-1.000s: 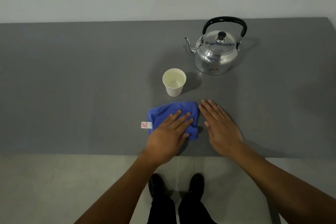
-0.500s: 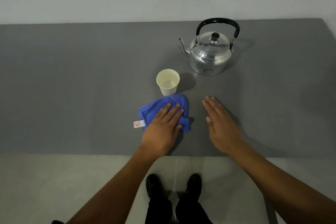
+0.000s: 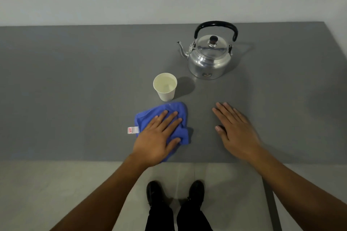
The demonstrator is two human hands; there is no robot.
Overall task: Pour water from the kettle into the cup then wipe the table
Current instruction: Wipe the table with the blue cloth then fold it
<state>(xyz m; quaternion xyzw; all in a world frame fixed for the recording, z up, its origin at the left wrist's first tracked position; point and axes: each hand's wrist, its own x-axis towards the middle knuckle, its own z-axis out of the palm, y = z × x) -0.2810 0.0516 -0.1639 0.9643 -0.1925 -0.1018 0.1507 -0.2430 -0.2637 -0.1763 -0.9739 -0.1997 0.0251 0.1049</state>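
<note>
A silver kettle point(image 3: 208, 60) with a black handle stands upright on the grey table point(image 3: 75, 80), spout pointing left. A white paper cup point(image 3: 165, 88) holding water stands in front of it to the left. Just below the cup lies a crumpled blue cloth point(image 3: 169, 110) with a white tag point(image 3: 133, 130). My left hand point(image 3: 157, 137) presses flat on the cloth, with the thumb hooked over its right edge. My right hand point(image 3: 236, 129) rests flat on the bare table, right of the cloth, fingers extended and holding nothing.
The table's front edge runs just behind my wrists, with pale floor and my black shoes point(image 3: 174, 193) below it. A light wall backs the table. The table's right edge slants down at the far right.
My left hand has slid the blue cloth to the left, away from my right hand, opening a gap between them. The kettle and cup stay put.
</note>
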